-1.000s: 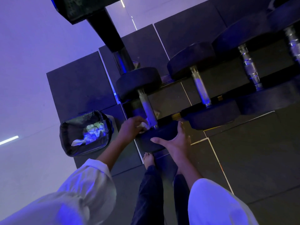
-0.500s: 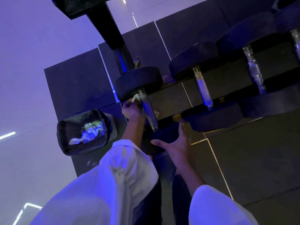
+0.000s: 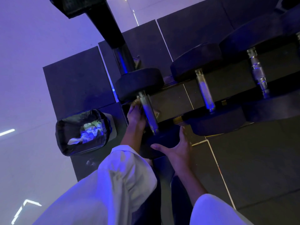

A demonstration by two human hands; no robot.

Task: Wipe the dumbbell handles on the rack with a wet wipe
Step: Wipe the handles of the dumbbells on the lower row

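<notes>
The left hand (image 3: 135,116) pinches the wipe (image 3: 135,102) against the handle (image 3: 148,111); the right hand (image 3: 178,151) rests spread on the dumbbell head (image 3: 162,138).

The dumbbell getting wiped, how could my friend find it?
Find the rack beside the black trash bin. The dumbbell is the one at the rack's end nearest that bin. Only it has a left hand holding a wet wipe to its handle and a right hand on its head.

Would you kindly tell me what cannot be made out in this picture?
Wet wipe: head view, mostly hidden by the left hand; only a pale corner shows.
Rightmost dumbbell handle: head view, cut off by the right edge.
Bin contents: head view, too dim and blurred to identify.
</notes>
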